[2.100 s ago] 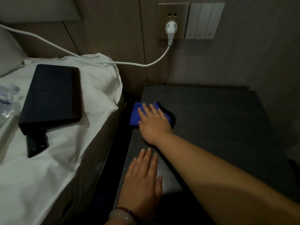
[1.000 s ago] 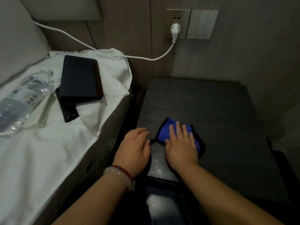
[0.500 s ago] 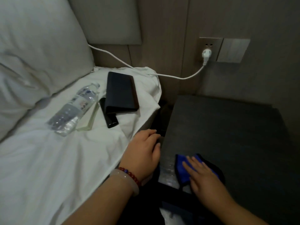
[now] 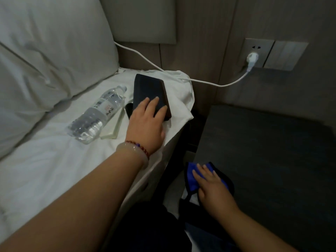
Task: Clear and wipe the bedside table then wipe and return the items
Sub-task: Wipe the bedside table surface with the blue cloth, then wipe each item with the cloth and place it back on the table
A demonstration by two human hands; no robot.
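Note:
The dark bedside table [image 4: 263, 146] stands at the right with a blue cloth [image 4: 192, 177] at its near left corner. My right hand [image 4: 212, 186] lies flat on that cloth. On the white bed sheet lie a dark folder [image 4: 147, 88], a black phone [image 4: 129, 109] partly under it, a water bottle [image 4: 96, 115] on its side and a pale flat pad [image 4: 113, 130]. My left hand [image 4: 147, 122] rests on the folder's near end, fingers spread over it; whether it grips is not visible.
A white cable [image 4: 203, 82] runs from the wall socket [image 4: 253, 57] across the sheet's corner behind the folder. A large pillow [image 4: 45, 51] fills the upper left. A dark gap [image 4: 183, 146] separates bed and table.
My left hand left the table edge and reached up onto the folder on the bed. The right hand stayed on the blue cloth at the table's near corner. The view turned left.

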